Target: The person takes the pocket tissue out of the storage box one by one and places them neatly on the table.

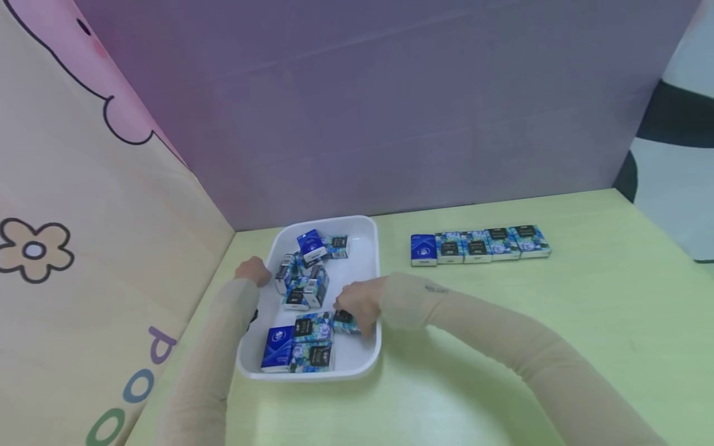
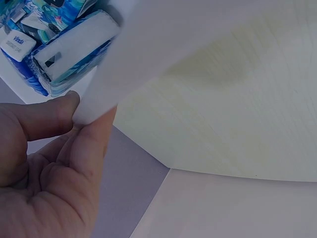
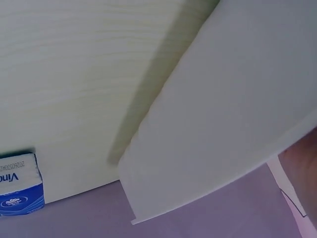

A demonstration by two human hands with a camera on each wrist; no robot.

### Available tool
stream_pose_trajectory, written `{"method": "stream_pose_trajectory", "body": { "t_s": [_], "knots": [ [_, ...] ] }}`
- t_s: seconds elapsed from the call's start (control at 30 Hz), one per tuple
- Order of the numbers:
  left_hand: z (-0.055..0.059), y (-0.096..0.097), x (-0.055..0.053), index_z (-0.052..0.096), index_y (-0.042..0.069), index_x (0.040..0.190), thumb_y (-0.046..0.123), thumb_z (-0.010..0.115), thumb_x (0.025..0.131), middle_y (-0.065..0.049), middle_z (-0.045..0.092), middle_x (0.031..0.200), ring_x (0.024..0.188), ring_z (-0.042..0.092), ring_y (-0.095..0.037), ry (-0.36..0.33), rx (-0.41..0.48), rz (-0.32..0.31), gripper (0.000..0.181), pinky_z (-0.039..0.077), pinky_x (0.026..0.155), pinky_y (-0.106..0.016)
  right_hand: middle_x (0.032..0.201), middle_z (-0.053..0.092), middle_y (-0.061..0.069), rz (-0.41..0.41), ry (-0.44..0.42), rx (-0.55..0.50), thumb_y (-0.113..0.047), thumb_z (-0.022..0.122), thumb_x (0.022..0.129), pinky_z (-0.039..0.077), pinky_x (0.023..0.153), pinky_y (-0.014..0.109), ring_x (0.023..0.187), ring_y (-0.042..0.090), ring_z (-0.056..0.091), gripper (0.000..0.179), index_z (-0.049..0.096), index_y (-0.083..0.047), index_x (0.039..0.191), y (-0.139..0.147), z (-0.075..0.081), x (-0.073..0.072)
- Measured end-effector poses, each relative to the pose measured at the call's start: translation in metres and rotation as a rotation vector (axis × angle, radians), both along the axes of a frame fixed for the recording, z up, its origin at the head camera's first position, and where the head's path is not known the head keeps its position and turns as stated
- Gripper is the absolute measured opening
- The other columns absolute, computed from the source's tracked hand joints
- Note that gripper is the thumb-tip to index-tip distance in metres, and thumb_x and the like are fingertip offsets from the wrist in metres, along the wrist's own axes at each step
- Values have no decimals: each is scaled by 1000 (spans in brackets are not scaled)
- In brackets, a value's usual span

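Note:
A white plastic basin [image 1: 365, 238] stands on the table with several small tissue packs in it, some floral and some plain blue. At its left side my left hand [image 1: 253, 271] pinches the rim between thumb and fingers; the left wrist view shows this grip on the basin wall [image 2: 124, 64]. Inside the basin, near its right wall, my right hand [image 1: 359, 303] holds a floral tissue pack [image 1: 344, 323] from above, partly covering it. Beside that pack lie two floral packs [image 1: 313, 327] and a blue pack [image 1: 277, 347]. In the right wrist view the basin wall [image 3: 213, 124] hides most of that hand.
Farther back in the basin, tissue packs lie in a loose heap [image 1: 307, 285]. On the green table [image 1: 591, 297], right of the basin, a row begins with a blue pack [image 1: 424, 250] and continues with floral packs [image 1: 476, 246]. A purple wall [image 1: 418, 124] rises behind.

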State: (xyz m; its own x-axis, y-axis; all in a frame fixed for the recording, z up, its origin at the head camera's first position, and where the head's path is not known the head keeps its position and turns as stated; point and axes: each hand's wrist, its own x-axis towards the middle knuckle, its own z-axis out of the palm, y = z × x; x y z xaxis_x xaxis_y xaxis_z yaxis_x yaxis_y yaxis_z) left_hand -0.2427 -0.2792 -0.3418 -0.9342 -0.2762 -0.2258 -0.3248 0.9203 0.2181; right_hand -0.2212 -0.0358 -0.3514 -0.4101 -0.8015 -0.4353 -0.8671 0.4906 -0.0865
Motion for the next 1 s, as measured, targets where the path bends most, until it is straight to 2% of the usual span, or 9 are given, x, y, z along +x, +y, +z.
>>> {"method": "stream_pose_trajectory", "body": {
  "t_s": [0.3, 0.47, 0.73, 0.9, 1.0],
  "knots": [
    [-1, -1, 0, 53, -13, 108, 11, 49, 85, -27, 60, 101, 92, 59, -36, -2, -8, 8, 34, 50, 82, -42, 103, 62, 0, 7, 91, -107, -38, 79, 60, 48, 86, 26, 89, 12, 56, 74, 54, -8, 123, 6, 12, 0],
    [-1, 0, 1, 52, -13, 108, 11, 48, 85, -28, 60, 101, 93, 59, -36, -6, -14, 3, 34, 50, 83, -43, 101, 62, -1, -45, 88, -155, -37, 80, 60, 48, 83, 25, 87, 11, 56, 75, 54, -7, 124, 9, 21, 2],
    [1, 4, 4, 49, -13, 113, 12, 48, 87, -28, 58, 105, 96, 58, -37, -27, 18, 33, 35, 50, 84, -43, 111, 61, 3, -86, 130, -195, -40, 78, 62, 48, 87, 26, 94, 13, 56, 79, 50, -6, 128, 15, 37, 3],
    [2, 6, 5, 48, -11, 115, 12, 48, 88, -28, 58, 107, 97, 58, -37, -28, 34, 45, 36, 50, 84, -43, 127, 55, 8, -150, 113, -224, -41, 75, 66, 43, 97, 31, 110, 19, 53, 85, 42, -4, 135, 23, 49, 2],
    [3, 6, 4, 48, -12, 114, 12, 47, 88, -28, 58, 106, 97, 58, -38, -23, 29, 34, 35, 50, 84, -43, 131, 52, 9, -189, 98, -251, -40, 76, 66, 42, 99, 32, 115, 21, 52, 87, 40, -5, 137, 30, 58, 1]
  ]
}}
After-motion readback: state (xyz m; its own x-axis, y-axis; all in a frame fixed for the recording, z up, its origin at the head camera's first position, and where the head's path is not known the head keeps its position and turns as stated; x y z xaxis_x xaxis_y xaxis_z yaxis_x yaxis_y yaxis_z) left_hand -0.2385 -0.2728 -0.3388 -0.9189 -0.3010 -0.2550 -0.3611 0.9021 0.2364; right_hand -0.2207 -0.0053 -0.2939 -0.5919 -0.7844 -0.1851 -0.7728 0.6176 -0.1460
